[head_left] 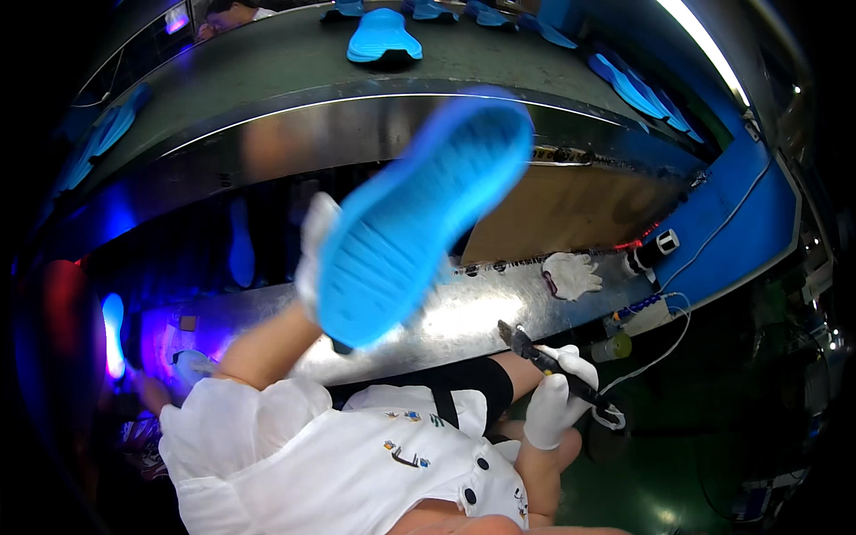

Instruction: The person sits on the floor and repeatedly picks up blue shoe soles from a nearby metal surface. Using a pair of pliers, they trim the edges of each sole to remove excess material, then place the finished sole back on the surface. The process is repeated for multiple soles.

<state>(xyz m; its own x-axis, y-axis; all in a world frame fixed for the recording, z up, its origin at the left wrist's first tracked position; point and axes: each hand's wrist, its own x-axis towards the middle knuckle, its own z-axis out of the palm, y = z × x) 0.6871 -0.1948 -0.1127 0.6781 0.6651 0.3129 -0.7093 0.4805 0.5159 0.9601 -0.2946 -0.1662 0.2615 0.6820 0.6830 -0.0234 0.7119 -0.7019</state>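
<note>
Close to the camera, a bright blue shoe sole (415,227) is tilted with its grooved face toward me. My left hand (314,250), in a white glove, is closed on its left edge; most of the fingers are hidden behind the sole. Lower right, my white-gloved right hand (562,392) is wrapped round a black-handled tool (535,355) with a flat, dark, worn-looking tip pointing up and left. A thin white cord (664,339) runs to the tool's rear end. The tool and the sole are apart.
A metal bench (486,308) lies before me, with a loose white glove (572,275) on its right part. Beyond it, a green conveyor belt (267,85) carries several blue soles (383,37). At left, another person's gloved hand (192,366) is near a lit sole (113,334).
</note>
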